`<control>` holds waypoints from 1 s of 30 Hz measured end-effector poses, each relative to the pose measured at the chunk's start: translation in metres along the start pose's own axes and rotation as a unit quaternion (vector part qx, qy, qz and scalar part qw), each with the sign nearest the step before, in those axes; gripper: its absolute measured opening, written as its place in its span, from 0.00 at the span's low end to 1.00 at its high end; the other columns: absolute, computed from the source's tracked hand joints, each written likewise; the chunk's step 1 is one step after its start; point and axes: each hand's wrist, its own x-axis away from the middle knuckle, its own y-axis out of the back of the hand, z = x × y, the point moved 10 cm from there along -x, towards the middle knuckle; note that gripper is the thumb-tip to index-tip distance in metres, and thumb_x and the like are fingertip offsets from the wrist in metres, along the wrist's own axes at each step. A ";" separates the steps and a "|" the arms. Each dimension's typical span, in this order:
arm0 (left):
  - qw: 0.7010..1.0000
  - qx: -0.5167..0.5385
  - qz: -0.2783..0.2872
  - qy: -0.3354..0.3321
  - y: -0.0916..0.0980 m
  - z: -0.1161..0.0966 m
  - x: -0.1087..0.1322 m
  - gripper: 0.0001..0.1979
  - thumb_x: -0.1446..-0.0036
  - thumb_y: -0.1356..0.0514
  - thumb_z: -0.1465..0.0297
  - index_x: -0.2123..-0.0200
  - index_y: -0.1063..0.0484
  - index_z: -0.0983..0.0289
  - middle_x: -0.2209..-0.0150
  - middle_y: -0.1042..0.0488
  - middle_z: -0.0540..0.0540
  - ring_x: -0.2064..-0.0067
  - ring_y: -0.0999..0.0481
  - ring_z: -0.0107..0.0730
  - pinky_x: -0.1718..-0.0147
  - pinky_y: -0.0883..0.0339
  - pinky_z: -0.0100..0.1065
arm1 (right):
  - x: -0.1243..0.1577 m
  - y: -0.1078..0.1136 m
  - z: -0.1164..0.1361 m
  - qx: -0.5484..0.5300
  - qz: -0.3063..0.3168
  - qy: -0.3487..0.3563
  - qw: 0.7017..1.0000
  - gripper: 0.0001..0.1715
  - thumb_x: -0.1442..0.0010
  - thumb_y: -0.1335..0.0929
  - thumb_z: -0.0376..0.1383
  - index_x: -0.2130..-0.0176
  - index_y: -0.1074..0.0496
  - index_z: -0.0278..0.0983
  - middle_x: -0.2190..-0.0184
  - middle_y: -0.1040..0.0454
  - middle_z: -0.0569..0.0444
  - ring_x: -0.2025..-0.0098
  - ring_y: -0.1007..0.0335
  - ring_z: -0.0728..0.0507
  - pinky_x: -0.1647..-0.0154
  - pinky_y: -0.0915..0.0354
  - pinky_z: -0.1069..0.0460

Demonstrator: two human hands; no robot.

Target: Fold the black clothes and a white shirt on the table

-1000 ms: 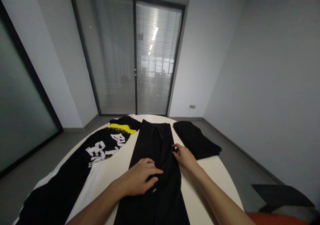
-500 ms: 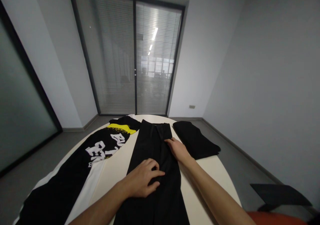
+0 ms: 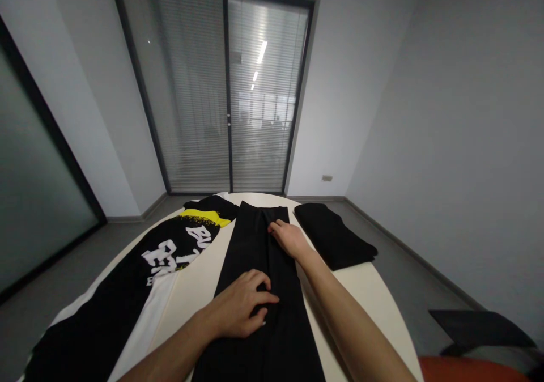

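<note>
While the left hand [image 3: 243,307] rests, fingers [image 3: 268,298] spread, on the long black fabric trousers [image 3: 250,250] lying on the round-edged cream counter [image 3: 191,280], the right hand [image 3: 289,238] touches them near the waistband [image 3: 266,208]; whether it pinches cloth I cannot tell.

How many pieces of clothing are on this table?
3 that I can make out: the printed garment on the left, the black trousers in the middle, the folded black garment on the right. Folds may hide more.
</note>
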 end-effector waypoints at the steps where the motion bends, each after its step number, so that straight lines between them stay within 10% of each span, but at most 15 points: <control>1: 1.000 0.000 -0.001 -0.001 -0.001 0.000 0.000 0.21 0.44 0.38 0.73 0.47 0.26 0.54 0.49 0.32 0.56 0.47 0.32 0.41 0.46 0.37 0.44 | 0.000 -0.004 0.004 -0.012 0.002 0.015 1.000 0.16 0.30 0.40 0.35 0.49 0.28 0.42 0.54 0.27 0.49 0.56 0.27 0.44 0.57 0.38 0.52; 9: 0.998 0.004 -0.010 -0.061 -0.002 -0.014 0.000 0.07 0.41 0.40 0.74 0.60 0.27 0.58 0.47 0.30 0.54 0.46 0.32 0.39 0.46 0.38 0.41 | 0.003 -0.027 -0.001 -0.048 0.054 0.046 0.996 0.20 0.33 0.37 0.33 0.43 0.28 0.44 0.51 0.28 0.49 0.49 0.30 0.42 0.50 0.37 0.51; 23: 0.997 0.051 0.019 -0.053 -0.003 -0.023 -0.001 0.14 0.51 0.38 0.76 0.61 0.25 0.57 0.56 0.27 0.51 0.52 0.29 0.36 0.49 0.38 0.38 | 0.009 -0.030 -0.009 -0.007 -0.029 -0.059 0.998 0.19 0.31 0.40 0.36 0.44 0.30 0.43 0.37 0.38 0.45 0.41 0.40 0.36 0.45 0.39 0.41; 30: 0.996 0.049 0.043 -0.064 -0.007 -0.026 -0.001 0.10 0.50 0.35 0.74 0.64 0.22 0.56 0.61 0.26 0.49 0.56 0.27 0.33 0.45 0.42 0.39 | 0.004 -0.042 -0.010 -0.077 -0.017 -0.002 0.997 0.19 0.30 0.40 0.41 0.45 0.29 0.41 0.39 0.34 0.45 0.37 0.40 0.39 0.38 0.43 0.42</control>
